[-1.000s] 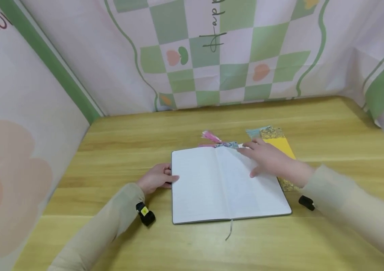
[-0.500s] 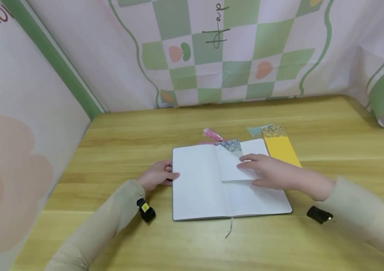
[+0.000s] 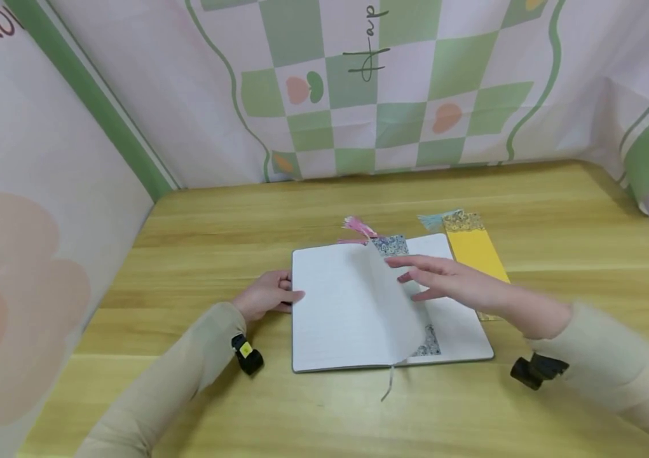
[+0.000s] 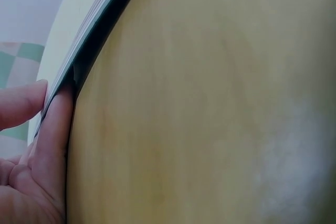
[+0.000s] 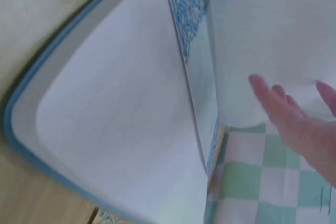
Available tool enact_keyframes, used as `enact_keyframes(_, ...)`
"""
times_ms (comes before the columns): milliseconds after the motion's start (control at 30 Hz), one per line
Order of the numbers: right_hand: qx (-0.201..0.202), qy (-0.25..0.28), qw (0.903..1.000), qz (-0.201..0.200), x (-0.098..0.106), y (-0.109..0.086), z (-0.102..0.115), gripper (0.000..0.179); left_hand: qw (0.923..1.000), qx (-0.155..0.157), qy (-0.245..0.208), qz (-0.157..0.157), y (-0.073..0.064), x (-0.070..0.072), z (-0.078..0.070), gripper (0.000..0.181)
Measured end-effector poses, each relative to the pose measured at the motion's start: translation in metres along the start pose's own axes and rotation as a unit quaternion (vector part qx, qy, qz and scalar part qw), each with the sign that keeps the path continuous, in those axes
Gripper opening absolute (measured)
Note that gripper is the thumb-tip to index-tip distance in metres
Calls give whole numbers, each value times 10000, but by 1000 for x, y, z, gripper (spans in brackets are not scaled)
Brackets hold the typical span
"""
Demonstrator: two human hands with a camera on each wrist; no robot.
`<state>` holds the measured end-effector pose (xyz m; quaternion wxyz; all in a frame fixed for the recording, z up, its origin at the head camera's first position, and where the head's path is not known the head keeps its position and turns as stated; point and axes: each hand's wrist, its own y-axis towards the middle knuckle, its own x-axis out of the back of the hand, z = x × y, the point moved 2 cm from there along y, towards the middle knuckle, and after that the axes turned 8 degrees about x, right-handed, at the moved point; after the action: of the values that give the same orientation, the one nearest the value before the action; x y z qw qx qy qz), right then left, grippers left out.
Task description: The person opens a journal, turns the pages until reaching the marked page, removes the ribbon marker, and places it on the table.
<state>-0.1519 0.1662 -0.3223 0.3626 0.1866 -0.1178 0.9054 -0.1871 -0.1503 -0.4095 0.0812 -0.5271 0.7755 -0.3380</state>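
An open notebook [image 3: 330, 305] lies on the wooden table. My left hand [image 3: 264, 297] pinches its left edge, thumb on the page and fingers beneath the cover, as the left wrist view confirms. A single page [image 3: 393, 312] stands raised near the spine, bowed. Beside its right face is my right hand [image 3: 450, 280], fingers spread and fairly straight; in the right wrist view the fingers appear before the page, and I cannot tell whether they touch it. A blue-patterned bookmark [image 5: 188, 14] lies on the right page by the spine, partly hidden by the raised page.
A yellow bookmark [image 3: 480, 251] with a light-blue tassel [image 3: 435, 220] lies right of the notebook, partly under it. The patterned bookmark's pink tassel [image 3: 358, 225] sticks out at the top. A grey ribbon [image 3: 388, 385] hangs below the spine. Printed fabric [image 3: 353, 121] closes the back.
The page that lay flat over the patterned bookmark has been lifted and swung up toward the spine, uncovering the bookmark's ends. My right hand moved lower; the left hand kept its hold.
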Motion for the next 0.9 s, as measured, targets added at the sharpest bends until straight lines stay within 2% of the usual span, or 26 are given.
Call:
enact_keyframes(67, 219, -299, 9992, 177, -9, 4, 0, 49, 10000, 4, 4, -12, 0, 0, -1, 21)
enact_keyframes(133, 314, -842, 9953, 356, -19, 8, 0, 49, 10000, -10, -18, -8, -1, 0, -2, 22)
enact_keyframes(267, 312, -1828, 9794, 796, -39, 15, 2, 51, 10000, -57, -33, 32, -3, -1, -3, 25)
enact_keyframes(433, 255, -2439, 9600, 1354, -56, 23, 3, 56, 10000, -50, -48, 47, -4, 0, -1, 25)
enact_keyframes(500, 366, -2695, 9505, 1500, -60, 25, 4, 56, 9999, -43, -80, 59, -4, 0, 0, 25)
enact_keyframes(600, 549, -3184, 9326, 1606, -66, 28, 3, 54, 9996, -16, -255, 108, -2, 0, 2, 27)
enact_keyframes(733, 597, -3668, 9133, 1667, -73, 31, 2, 55, 9983, 15, -578, 62, -1, 2, 4, 41)
enact_keyframes(800, 567, -3834, 9062, 1691, -76, 31, 1, 57, 9986, 11, -519, 47, 0, 2, 4, 39)
enact_keyframes(900, 577, -4035, 8969, 1714, -78, 31, 2, 59, 9997, -47, -242, 53, -1, 1, 3, 26)
